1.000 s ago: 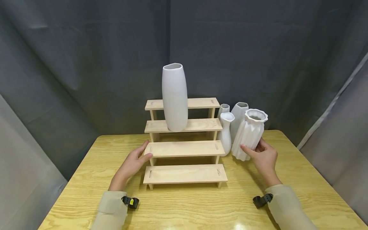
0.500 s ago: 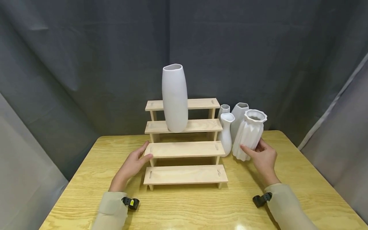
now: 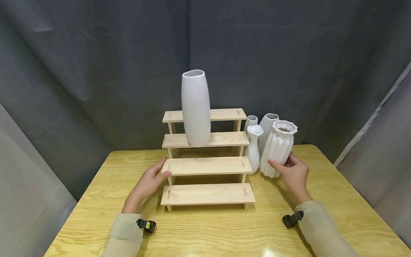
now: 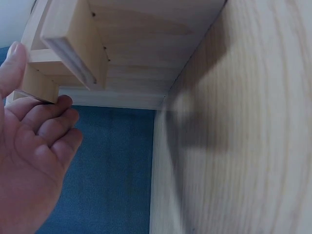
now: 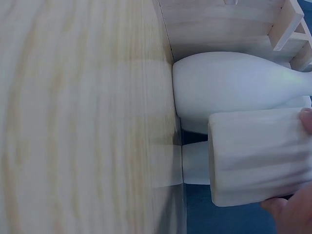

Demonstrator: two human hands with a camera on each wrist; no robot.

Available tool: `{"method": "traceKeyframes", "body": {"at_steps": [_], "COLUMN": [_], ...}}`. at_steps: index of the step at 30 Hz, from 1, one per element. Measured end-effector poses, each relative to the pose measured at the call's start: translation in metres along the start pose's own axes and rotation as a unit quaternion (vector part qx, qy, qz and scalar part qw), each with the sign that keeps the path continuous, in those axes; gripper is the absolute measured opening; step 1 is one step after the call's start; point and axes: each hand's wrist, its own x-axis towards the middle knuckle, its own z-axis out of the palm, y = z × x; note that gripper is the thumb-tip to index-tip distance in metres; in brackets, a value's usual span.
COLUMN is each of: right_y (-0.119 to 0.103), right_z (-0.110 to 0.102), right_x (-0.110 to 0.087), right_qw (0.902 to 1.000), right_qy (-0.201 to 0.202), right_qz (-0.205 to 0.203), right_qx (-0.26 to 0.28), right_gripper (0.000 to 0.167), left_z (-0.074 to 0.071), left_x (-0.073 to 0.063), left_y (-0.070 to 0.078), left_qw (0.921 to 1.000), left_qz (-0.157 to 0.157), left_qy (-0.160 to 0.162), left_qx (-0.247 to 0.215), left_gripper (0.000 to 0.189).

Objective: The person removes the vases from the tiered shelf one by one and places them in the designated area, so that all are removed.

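A four-step wooden display stand (image 3: 205, 166) stands mid-table. My left hand (image 3: 148, 182) grips its left side, thumb over the end of the second step from the bottom. In the left wrist view the fingers (image 4: 56, 124) curl by a wooden upright. To the right, my right hand (image 3: 294, 175) holds a white pleated vase (image 3: 276, 153) low on its body, tilted slightly, thumb in front. The right wrist view shows this vase's base (image 5: 212, 158) raised off the table. A tall white vase (image 3: 196, 107) stands on the second step from the top.
Close to the stand's right side are a narrow-necked white vase (image 3: 253, 153), a small faceted vase (image 3: 252, 120) partly hidden behind it, and a larger angular vase (image 3: 267, 125). All stand on the wood-grain table (image 3: 205, 232). Grey curtains (image 3: 128, 71) enclose the back and sides.
The pleated vase and my right hand have shifted very slightly left, towards the stand. My left hand keeps its hold on the stand.
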Motion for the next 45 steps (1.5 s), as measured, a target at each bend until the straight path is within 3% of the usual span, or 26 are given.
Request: {"method": "traceKeyframes", "body": {"at_steps": [12, 19, 23, 30, 45], "right_y": [0.005, 0.012, 0.015, 0.019, 0.028], "right_z": [0.0, 0.002, 0.002, -0.001, 0.001], "right_x": [0.005, 0.01, 0.012, 0.012, 0.014], "right_qw": [0.9989, 0.9983, 0.9976, 0.9955, 0.9951], "right_qy": [-0.022, -0.027, -0.033, -0.035, -0.055], "right_qz": [0.04, 0.037, 0.051, 0.079, 0.074], "right_qx": [0.014, 0.035, 0.033, 0.039, 0.035], "right_gripper": [0.081, 0.081, 0.084, 0.088, 0.092], "left_z": [0.0, -0.005, -0.006, 0.0, -0.001], "left_x": [0.001, -0.008, -0.011, 0.002, 0.003], "left_y": [0.002, 0.033, 0.039, -0.002, -0.001], "left_qw": [1.0, 1.0, 0.9999, 1.0, 0.9999], "left_qz": [0.005, -0.004, 0.004, 0.004, 0.01], "left_qy": [0.001, -0.008, -0.009, 0.003, 0.005], "left_qx": [0.001, -0.001, 0.003, 0.003, 0.009], "left_gripper": [0.072, 0.067, 0.067, 0.074, 0.073]}}
